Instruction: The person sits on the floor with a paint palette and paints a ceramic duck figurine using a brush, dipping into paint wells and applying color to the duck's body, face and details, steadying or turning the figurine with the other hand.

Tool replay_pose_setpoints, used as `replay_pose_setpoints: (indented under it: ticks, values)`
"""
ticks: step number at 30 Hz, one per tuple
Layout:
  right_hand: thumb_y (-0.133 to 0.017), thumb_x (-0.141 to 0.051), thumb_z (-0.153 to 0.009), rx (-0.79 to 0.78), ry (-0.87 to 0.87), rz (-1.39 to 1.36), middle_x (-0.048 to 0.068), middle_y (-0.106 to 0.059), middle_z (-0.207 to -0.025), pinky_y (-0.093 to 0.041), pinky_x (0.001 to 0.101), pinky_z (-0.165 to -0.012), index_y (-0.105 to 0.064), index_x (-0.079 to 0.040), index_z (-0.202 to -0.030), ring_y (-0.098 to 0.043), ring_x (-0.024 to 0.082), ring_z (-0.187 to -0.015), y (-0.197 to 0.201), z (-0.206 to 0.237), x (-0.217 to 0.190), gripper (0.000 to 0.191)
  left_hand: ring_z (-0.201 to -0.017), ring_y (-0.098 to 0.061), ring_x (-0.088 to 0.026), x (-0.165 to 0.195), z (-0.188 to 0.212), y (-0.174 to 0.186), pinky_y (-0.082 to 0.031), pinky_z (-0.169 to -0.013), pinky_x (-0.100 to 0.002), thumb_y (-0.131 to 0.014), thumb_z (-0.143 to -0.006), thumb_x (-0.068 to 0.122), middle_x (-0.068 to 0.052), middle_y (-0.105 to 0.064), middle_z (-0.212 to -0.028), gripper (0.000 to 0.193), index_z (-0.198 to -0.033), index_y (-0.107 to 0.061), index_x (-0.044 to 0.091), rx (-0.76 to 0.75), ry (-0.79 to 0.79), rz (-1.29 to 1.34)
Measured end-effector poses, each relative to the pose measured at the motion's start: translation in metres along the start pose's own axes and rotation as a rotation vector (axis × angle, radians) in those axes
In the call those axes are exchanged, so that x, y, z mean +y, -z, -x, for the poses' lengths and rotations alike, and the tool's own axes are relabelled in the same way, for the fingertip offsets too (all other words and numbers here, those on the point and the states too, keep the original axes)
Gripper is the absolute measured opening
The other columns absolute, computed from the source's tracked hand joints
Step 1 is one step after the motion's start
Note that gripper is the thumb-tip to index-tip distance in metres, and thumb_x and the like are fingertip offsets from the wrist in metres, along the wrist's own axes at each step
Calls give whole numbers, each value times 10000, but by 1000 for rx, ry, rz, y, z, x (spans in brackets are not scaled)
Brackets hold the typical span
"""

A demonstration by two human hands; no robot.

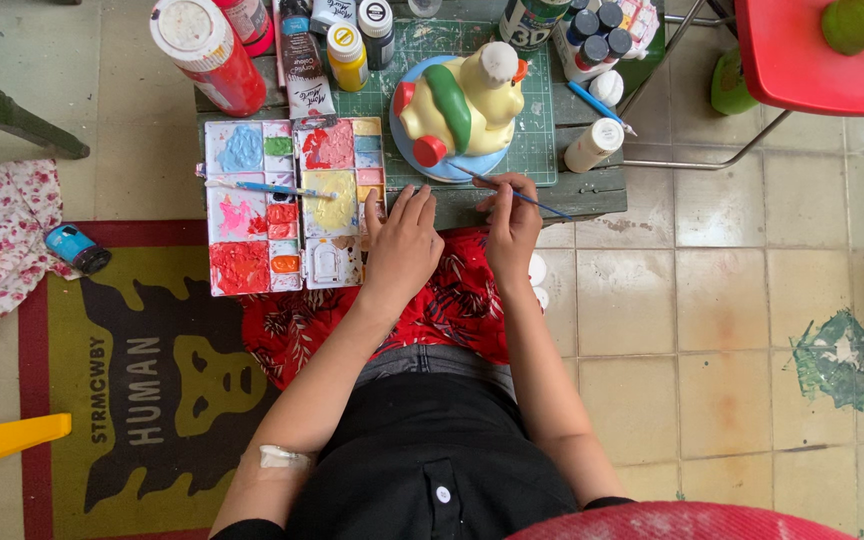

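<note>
From my remote seat I look straight down on a person seated at a low desk (592,192) topped with a green cutting mat (537,150). The right hand (512,225) has its grip pinched around a thin blue-handled paintbrush (527,198), the tip angled up-left so it meets the lower edge of the yellow figurine (467,100) on its pale blue base. The left hand (402,240) holds nothing; its grip is released, fingers spread flat, resting on the right edge of the paint palette (297,205) and the desk front. A second brush (267,187) lies across the palette's wells of red, yellow, pink and blue paint. I judge the step in hand to be detail painting along the figurine's lower edge. The next move, I judge, calls for a steady wrist and light pressure, with the free hand bracing or turning the base so the bristles stay off the finished yellow. Paint bottles (362,45) crowd the back of the desk, and a white one (592,145) stands just right of the figurine, near enough to be knocked.
</note>
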State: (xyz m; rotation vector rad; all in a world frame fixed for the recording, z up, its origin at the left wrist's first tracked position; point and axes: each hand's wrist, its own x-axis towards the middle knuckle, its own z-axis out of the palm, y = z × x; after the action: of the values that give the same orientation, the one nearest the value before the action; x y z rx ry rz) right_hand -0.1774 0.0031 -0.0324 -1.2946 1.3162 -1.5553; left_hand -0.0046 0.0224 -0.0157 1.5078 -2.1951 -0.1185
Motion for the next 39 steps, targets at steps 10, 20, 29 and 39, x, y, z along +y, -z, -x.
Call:
replay_pose_setpoints:
  ticks: [10, 20, 29, 39]
  values:
    - [-467, -149, -1139, -16, 18, 72, 64, -778, -1085, -458, 199, -649, -565, -50, -1169, -614, 47, -774, -7, -3, -5, 143, -1365, -521, -257, 0, -1, 1, -211, -1206, -613, -638, -903, 147, -107, -614, -1374, 388, -1260, -660, -4, 9, -1, 10]
    - [-478, -132, -1139, 16, 71, 162, 82, -780, -1034, -512, 240, -690, -576, -17, -1156, -629, 77, -755, -11, -3, -6, 152, -1367, -515, -258, -1, 0, 1, -208, -1204, -618, -644, -897, 151, -108, -606, -1380, 401, -1265, -655, -8, -1, 1, 17]
    - [-472, -131, -1131, 41, 54, 186, 82, -776, -1030, -534, 240, -711, -574, -14, -1148, -634, 79, -750, -8, -4, -12, 157, -1363, -520, -269, -2, -1, 1, -217, -1198, -621, -641, -900, 142, -118, -605, -1382, 398, -1264, -651, -18, 8, -6, 6]
    - [-491, -117, -1127, 63, 112, 281, 70, -770, -1018, -536, 259, -675, -575, -20, -1148, -651, 89, -726, -1, -4, -17, 130, -1362, -523, -266, -1, -1, 1, -222, -1198, -616, -649, -892, 145, -116, -608, -1382, 404, -1264, -650, -14, 7, -6, 2]
